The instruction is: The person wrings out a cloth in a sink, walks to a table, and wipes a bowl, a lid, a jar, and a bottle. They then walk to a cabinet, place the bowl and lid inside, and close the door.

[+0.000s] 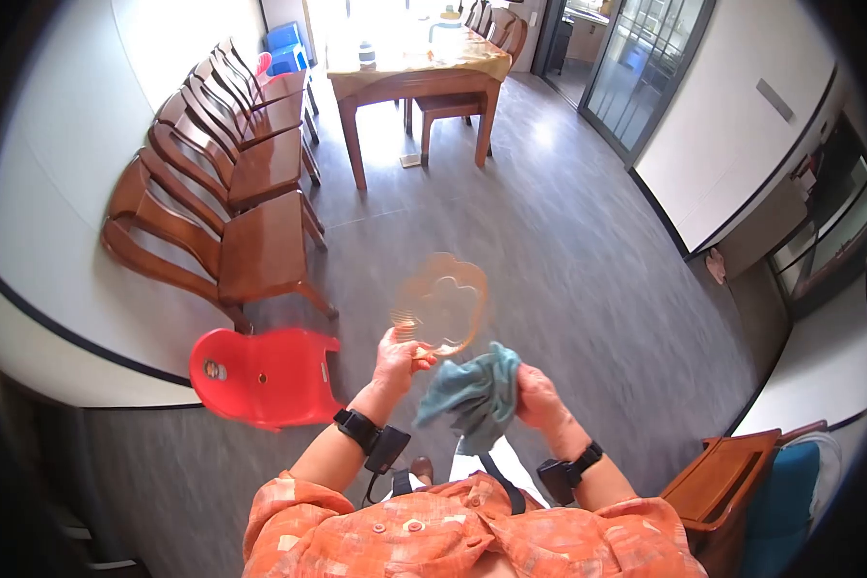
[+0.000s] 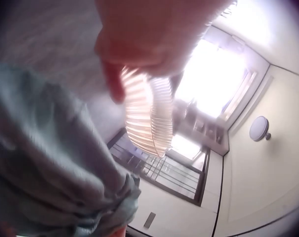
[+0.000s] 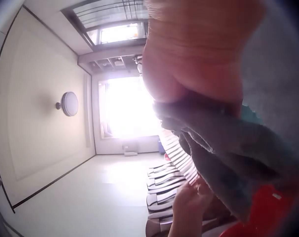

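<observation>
My left hand point(image 1: 396, 364) grips the near-left rim of a clear, amber-tinted plastic dish point(image 1: 449, 301) with a scalloped, flower-like outline. Its ribbed side wall point(image 2: 148, 116) shows in the left wrist view, below the hand. A crumpled teal cloth point(image 1: 474, 393) hangs from my right hand point(image 1: 541, 397), close beside the dish's near edge. In the right wrist view the cloth point(image 3: 228, 143) drapes down from the fingers, which are mostly hidden by it and by the palm. Both dish and cloth are held in the air above the floor.
A red plastic chair point(image 1: 265, 378) stands at the left, near a row of wooden chairs point(image 1: 265, 241) along the wall. Ahead is a table point(image 1: 419, 82) with a patterned cloth. A folded wooden chair point(image 1: 727, 477) leans at the lower right. Grey floor point(image 1: 568, 250) lies between.
</observation>
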`<state>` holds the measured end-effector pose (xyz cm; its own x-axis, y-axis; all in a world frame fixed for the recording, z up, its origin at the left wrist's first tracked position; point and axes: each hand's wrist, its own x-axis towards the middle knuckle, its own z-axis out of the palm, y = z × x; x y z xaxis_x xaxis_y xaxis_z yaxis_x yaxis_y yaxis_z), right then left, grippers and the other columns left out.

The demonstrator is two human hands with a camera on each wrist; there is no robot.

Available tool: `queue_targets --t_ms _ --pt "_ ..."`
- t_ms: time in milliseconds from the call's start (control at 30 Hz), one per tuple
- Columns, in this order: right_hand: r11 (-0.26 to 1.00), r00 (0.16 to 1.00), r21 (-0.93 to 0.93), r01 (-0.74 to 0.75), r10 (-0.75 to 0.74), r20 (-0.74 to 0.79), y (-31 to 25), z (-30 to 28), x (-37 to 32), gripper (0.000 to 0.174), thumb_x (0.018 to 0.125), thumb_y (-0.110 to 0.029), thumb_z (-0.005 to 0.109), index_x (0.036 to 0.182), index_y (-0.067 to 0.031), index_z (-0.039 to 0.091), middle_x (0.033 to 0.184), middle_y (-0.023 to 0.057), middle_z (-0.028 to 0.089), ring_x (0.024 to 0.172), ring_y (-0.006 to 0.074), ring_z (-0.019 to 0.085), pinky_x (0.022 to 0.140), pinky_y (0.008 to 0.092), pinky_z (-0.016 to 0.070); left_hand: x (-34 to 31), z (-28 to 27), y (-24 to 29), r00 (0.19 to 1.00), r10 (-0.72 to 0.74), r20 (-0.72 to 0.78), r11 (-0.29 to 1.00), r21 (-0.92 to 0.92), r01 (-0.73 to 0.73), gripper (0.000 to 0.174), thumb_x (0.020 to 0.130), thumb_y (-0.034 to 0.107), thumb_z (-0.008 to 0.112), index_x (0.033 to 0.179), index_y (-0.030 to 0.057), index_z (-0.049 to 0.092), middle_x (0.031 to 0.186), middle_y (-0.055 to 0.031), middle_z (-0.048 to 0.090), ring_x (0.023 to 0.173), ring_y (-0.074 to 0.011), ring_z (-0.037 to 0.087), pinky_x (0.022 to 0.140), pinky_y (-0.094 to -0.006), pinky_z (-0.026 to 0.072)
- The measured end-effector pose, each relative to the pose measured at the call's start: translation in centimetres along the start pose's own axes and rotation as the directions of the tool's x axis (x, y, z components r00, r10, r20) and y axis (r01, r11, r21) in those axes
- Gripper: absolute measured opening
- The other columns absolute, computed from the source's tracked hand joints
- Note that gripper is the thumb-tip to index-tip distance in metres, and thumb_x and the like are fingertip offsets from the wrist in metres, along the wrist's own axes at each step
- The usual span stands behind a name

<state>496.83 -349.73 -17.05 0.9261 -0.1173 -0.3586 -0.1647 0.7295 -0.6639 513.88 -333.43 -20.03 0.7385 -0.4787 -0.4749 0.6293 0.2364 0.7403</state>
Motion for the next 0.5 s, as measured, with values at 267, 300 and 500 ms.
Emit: queue_targets --t_ms 267,300,500 --pt "0.984 0.978 0.037 0.175 -0.170 -0.121 -14.8 -8.2 14.4 0.037 0.094 -0.031 0.037 0.106 -0.0005 0.056 0.103 0.0093 0.061 0.096 0.0202 0.057 0.086 0.0347 0.0455 18.9 3.2 9.5 0.976 0.151 -0.155 0.988 -0.001 -0.153 0.028 0.077 -0.004 0.048 0.104 0.0015 0.043 0.080 -0.0148 0.060 0.054 -0.0242 0.062 0.041 -0.0268 0.0512" --pt "0.983 0.982 -0.033 0.183 -0.184 -0.033 -17.3 -7.9 16.3 0.038 0.093 -0.032 0.043 0.111 -0.0003 0.053 0.103 0.0059 0.060 0.093 0.0161 0.057 0.083 0.0312 0.0464 21.7 3.4 10.8 0.969 0.197 -0.148 0.980 0.012 -0.198 0.026 0.079 -0.001 0.048 0.105 0.0012 0.043 0.078 -0.0132 0.059 0.054 -0.0231 0.062 0.043 -0.0268 0.0518" --pt "0.986 0.986 -0.059 0.159 -0.161 -0.034 -27.7 -9.0 25.1 0.040 0.093 -0.034 0.043 0.112 0.0004 0.052 0.105 0.0066 0.059 0.094 0.0157 0.057 0.083 0.0309 0.0467 34.2 7.9 21.0 0.897 0.358 -0.258 0.930 0.014 -0.367 0.018 0.083 0.006 0.050 0.100 0.0020 0.046 0.076 -0.0105 0.057 0.054 -0.0213 0.061 0.047 -0.0271 0.0528"
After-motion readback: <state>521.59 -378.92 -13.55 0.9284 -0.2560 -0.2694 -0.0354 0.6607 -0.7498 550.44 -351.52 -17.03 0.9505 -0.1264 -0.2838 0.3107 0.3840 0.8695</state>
